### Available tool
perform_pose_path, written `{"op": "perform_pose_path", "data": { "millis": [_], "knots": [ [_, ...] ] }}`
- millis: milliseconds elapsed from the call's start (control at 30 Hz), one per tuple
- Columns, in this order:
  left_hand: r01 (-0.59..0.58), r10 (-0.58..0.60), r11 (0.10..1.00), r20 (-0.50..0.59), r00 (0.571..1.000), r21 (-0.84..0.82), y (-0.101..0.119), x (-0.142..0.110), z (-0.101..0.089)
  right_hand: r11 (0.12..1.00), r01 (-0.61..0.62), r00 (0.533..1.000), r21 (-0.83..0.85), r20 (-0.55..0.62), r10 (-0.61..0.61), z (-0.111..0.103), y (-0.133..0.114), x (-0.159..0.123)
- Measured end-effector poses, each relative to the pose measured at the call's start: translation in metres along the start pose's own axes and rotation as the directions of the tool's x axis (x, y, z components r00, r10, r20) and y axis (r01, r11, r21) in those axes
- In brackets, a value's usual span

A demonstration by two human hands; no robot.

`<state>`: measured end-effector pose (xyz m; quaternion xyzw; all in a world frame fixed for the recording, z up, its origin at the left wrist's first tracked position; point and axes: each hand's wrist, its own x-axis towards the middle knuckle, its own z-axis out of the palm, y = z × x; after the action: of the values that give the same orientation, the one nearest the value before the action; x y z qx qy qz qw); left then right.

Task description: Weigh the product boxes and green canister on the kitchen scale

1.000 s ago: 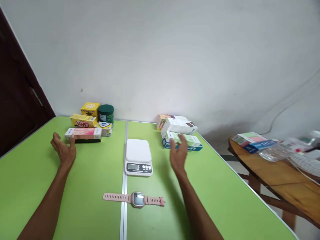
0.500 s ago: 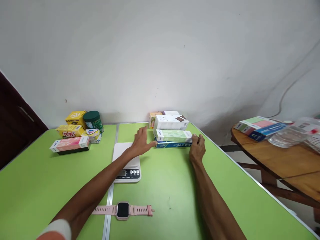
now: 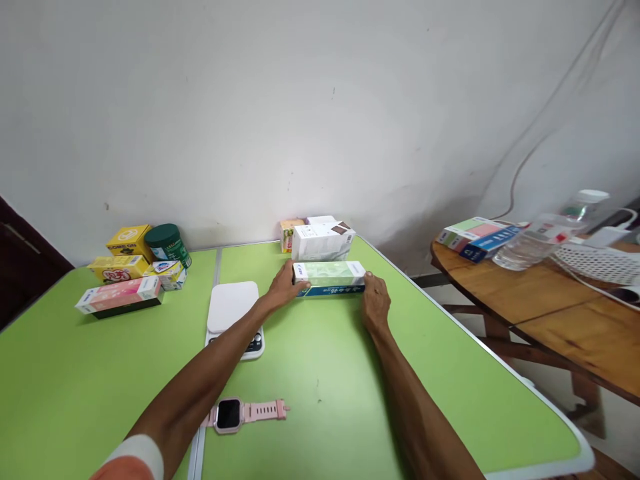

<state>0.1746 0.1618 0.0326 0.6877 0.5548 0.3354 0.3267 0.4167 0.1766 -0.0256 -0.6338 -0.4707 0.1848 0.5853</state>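
Observation:
My left hand point(image 3: 283, 288) grips the left end of a long pale green box point(image 3: 330, 272), and my right hand point(image 3: 376, 301) grips its right end. The green box lies on top of a blue box point(image 3: 331, 291) on the green table point(image 3: 325, 373). Behind them stands a white box point(image 3: 321, 241). A white kitchen scale point(image 3: 231, 308) sits just left of my left forearm, which crosses over its front part. A pink smartwatch point(image 3: 240, 413) lies flat near the table's front.
At the back left are a pink box point(image 3: 120, 297), yellow boxes point(image 3: 120, 257) and a dark green jar point(image 3: 167, 243). A wooden table point(image 3: 550, 300) to the right holds boxes, a clear water bottle point(image 3: 540, 240) and a white basket. A white wall stands behind.
Both hands swung right from open poses over the table and closed on the two ends of the green box. The view turned to the right.

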Motion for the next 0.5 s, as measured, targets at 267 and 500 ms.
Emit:
{"op": "perform_pose_path", "data": {
  "millis": [267,500],
  "knots": [
    [-0.070,0.069,0.995,0.006,0.998,0.068,0.010,-0.047,-0.010,1.000,0.018,0.996,-0.023,-0.084,-0.020,-0.025,-0.026,-0.059],
    [-0.135,0.150,0.985,-0.135,0.979,0.111,0.011,-0.092,-0.085,0.965,0.261,0.965,0.023,0.003,-0.262,-0.001,-0.074,-0.100]
  ]
}}
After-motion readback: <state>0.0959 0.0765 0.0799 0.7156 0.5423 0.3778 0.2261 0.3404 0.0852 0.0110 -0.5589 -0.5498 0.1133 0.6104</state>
